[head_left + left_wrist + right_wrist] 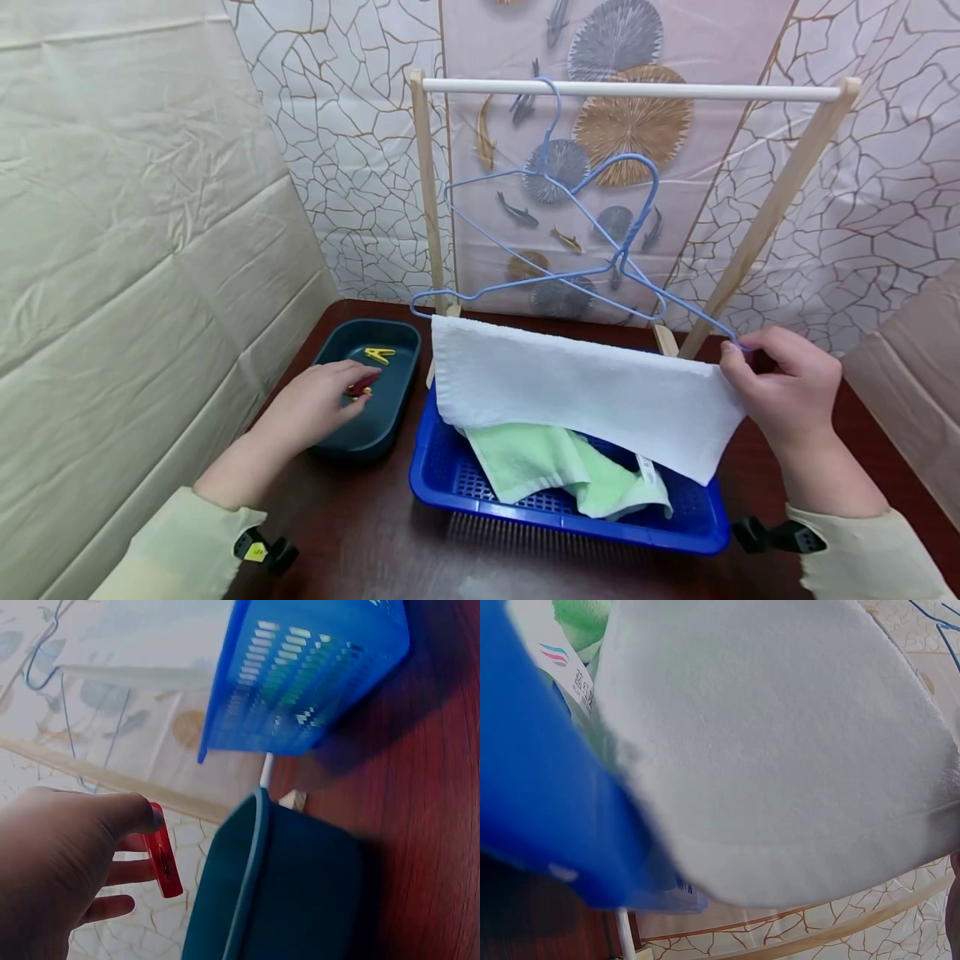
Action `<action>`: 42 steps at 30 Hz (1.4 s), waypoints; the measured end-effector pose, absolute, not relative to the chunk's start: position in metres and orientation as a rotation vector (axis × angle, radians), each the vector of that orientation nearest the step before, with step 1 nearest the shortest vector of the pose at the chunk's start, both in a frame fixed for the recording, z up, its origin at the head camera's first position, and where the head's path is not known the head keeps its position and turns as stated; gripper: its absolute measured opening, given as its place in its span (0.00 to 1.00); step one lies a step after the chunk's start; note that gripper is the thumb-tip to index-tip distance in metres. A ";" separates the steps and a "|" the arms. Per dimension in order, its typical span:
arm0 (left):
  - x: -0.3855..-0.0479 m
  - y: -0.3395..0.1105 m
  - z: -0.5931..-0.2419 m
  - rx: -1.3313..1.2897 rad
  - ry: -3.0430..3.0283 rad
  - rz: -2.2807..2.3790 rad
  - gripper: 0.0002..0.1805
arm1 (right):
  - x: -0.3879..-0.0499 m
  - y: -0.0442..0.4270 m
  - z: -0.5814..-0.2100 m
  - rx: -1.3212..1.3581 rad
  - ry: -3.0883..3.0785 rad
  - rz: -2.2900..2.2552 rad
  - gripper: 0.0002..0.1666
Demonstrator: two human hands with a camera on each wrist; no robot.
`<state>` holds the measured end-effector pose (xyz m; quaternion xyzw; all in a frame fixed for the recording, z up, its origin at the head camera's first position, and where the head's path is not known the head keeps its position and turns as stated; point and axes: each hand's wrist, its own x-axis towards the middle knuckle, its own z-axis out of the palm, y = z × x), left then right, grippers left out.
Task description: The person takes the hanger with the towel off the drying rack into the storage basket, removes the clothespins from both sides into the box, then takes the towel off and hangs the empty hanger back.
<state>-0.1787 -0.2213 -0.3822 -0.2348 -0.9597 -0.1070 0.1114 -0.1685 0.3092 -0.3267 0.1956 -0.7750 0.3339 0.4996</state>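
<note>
My left hand (318,402) pinches a red clothespin (166,859) between thumb and fingers, over the dark green tray (408,333). A yellow clothespin (379,355) lies in that tray. My right hand (791,383) grips the right end of a blue hanger (517,284), together with the corner of a white towel (585,387). The towel is draped over the hanger's lower bar, which it hides. Beneath hangs its edge over a blue basket (555,521), where a green towel (532,458) with a white label lies. The right wrist view is mostly filled by the white towel (780,735).
Behind the basket stands a rack with wooden posts (765,217) and a white rail (720,91). A second blue hanger (501,174) hangs on the rail and overlaps the held one in view. Everything stands on a dark red-brown table (360,525), with a beige cloth wall at left.
</note>
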 end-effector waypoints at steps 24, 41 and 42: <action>-0.205 -0.251 -0.418 -0.805 -3.088 -0.037 0.09 | -0.161 0.302 -0.320 0.484 -1.883 0.826 0.10; -0.212 -0.252 -0.428 -0.818 -3.176 -0.056 0.11 | -0.162 0.304 -0.322 0.496 -1.890 0.827 0.10; -0.211 -0.252 -0.428 -0.812 -3.185 -0.062 0.11 | -0.163 0.304 -0.322 0.499 -1.891 0.827 0.10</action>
